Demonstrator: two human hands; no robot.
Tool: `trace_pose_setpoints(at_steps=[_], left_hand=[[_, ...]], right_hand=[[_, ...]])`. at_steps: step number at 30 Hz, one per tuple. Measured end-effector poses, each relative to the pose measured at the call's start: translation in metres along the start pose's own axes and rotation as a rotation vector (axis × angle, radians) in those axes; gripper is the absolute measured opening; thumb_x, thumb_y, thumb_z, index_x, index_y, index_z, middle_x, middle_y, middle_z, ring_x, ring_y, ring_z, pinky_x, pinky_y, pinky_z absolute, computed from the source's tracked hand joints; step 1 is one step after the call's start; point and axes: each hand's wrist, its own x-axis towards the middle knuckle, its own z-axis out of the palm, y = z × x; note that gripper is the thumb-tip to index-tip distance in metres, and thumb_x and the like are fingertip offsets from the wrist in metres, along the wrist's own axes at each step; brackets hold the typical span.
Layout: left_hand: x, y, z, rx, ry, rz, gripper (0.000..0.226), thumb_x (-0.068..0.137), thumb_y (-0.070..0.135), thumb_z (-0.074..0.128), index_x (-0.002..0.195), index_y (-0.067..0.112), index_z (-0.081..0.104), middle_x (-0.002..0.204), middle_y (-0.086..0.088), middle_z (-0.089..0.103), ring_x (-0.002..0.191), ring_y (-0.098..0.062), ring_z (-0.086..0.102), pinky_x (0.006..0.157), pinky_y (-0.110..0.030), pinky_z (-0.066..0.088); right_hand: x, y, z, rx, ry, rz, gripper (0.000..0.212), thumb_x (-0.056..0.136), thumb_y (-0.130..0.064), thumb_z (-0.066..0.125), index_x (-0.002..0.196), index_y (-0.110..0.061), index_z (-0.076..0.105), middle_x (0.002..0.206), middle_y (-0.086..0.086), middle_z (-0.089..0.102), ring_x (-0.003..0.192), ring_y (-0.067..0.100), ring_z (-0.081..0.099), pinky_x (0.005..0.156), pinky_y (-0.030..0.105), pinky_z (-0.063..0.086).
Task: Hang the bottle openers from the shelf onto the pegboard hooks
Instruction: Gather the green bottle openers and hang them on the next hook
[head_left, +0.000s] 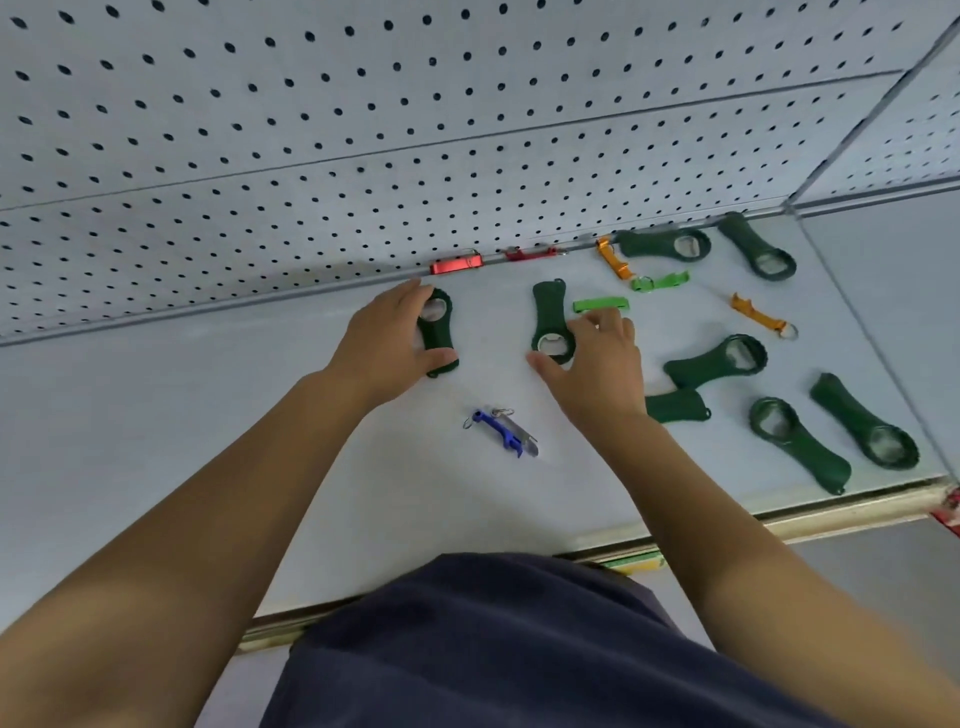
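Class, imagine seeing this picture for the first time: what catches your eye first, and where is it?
The left hand grips a dark green opener near the pegboard, while the right hand pinches a second green opener midway along the shelf. A small blue opener lies between the forearms, and more green openers lie scattered to the right.
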Motion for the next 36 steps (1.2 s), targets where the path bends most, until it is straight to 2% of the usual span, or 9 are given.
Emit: trace_pose_setpoints(at_steps=[3, 8, 12, 17, 19, 25, 30, 33, 36], left_hand=[[0.002, -0.001, 0.000, -0.030, 0.029, -0.002, 0.087, 0.081, 0.045, 0.079, 0.151, 0.015, 0.036, 0.152, -0.005, 0.045, 0.138, -0.028, 0.042, 0.113, -0.042, 0.036], [0.000, 0.001, 0.000, -0.031, 0.099, -0.044, 0.102, 0.074, 0.048, 0.084, 0.153, 0.015, 0.029, 0.151, -0.008, 0.036, 0.139, -0.028, 0.034, 0.112, -0.042, 0.034], [-0.010, 0.004, -0.002, -0.170, 0.205, -0.133, 0.089, 0.074, 0.042, 0.087, 0.145, 0.012, 0.042, 0.141, -0.008, 0.041, 0.103, -0.016, 0.046, 0.094, -0.029, 0.039], [-0.026, -0.005, -0.001, -0.318, 0.347, -0.186, 0.040, 0.087, 0.032, 0.077, 0.119, 0.012, 0.065, 0.114, -0.006, 0.058, 0.097, -0.016, 0.051, 0.083, -0.021, 0.040], [-0.037, -0.006, -0.002, -0.366, 0.405, -0.174, 0.024, 0.095, 0.027, 0.068, 0.113, 0.012, 0.070, 0.107, -0.006, 0.064, 0.094, -0.018, 0.058, 0.084, -0.031, 0.052], [-0.073, -0.008, -0.013, -0.500, 0.520, -0.222, 0.021, 0.099, 0.025, 0.061, 0.112, 0.014, 0.073, 0.104, -0.004, 0.072, 0.094, -0.024, 0.067, 0.084, -0.040, 0.059], [-0.112, -0.009, -0.042, -0.549, 0.658, -0.206, 0.015, 0.098, 0.024, 0.064, 0.107, 0.016, 0.073, 0.099, 0.003, 0.070, 0.088, -0.006, 0.061, 0.078, -0.012, 0.041], [-0.140, -0.017, -0.064, -0.608, 0.731, -0.184, 0.011, 0.097, 0.023, 0.064, 0.102, 0.020, 0.073, 0.090, 0.011, 0.068, 0.080, 0.009, 0.059, 0.071, -0.001, 0.038], [-0.172, -0.032, -0.087, -0.652, 0.784, -0.184, 0.012, 0.097, 0.022, 0.064, 0.102, 0.019, 0.075, 0.094, 0.010, 0.070, 0.083, 0.004, 0.061, 0.070, 0.001, 0.039]], right_hand=[[0.002, 0.002, 0.000, 0.122, -0.006, 0.010, 0.057, 0.086, -0.049, 0.073, 0.127, -0.013, 0.059, 0.127, 0.005, 0.052, 0.117, 0.021, 0.049, 0.097, 0.031, 0.045], [0.002, 0.003, -0.007, 0.356, -0.093, 0.062, 0.055, 0.079, -0.036, 0.084, 0.122, -0.018, 0.054, 0.107, 0.000, 0.062, 0.093, 0.019, 0.062, 0.080, 0.033, 0.057], [-0.001, 0.006, -0.009, 0.481, -0.168, 0.073, 0.041, 0.084, -0.028, 0.082, 0.113, -0.020, 0.054, 0.090, -0.005, 0.060, 0.073, 0.008, 0.057, 0.060, 0.019, 0.044], [-0.008, 0.007, -0.011, 0.567, -0.139, 0.072, 0.019, 0.089, -0.031, 0.075, 0.098, -0.017, 0.066, 0.084, -0.002, 0.065, 0.071, 0.012, 0.054, 0.062, 0.020, 0.042], [-0.014, 0.004, -0.016, 0.585, -0.112, 0.048, 0.015, 0.091, -0.029, 0.074, 0.098, -0.017, 0.068, 0.080, -0.004, 0.065, 0.069, 0.009, 0.054, 0.061, 0.019, 0.041], [-0.036, -0.019, -0.044, 0.637, 0.005, -0.092, 0.007, 0.094, -0.027, 0.069, 0.094, -0.021, 0.073, 0.086, -0.006, 0.070, 0.083, 0.014, 0.063, 0.075, 0.026, 0.051], [-0.060, -0.048, -0.062, 0.714, -0.007, -0.206, 0.003, 0.095, -0.026, 0.069, 0.093, -0.024, 0.071, 0.083, -0.012, 0.070, 0.078, -0.003, 0.061, 0.068, 0.006, 0.046], [-0.077, -0.074, -0.066, 0.740, -0.029, -0.294, 0.002, 0.094, -0.022, 0.070, 0.093, -0.023, 0.071, 0.080, -0.012, 0.070, 0.072, -0.009, 0.061, 0.069, 0.004, 0.046], [-0.095, -0.106, -0.063, 0.728, -0.029, -0.363, 0.012, 0.095, -0.023, 0.068, 0.088, -0.033, 0.070, 0.079, -0.015, 0.071, 0.074, -0.004, 0.063, 0.072, 0.009, 0.050]])
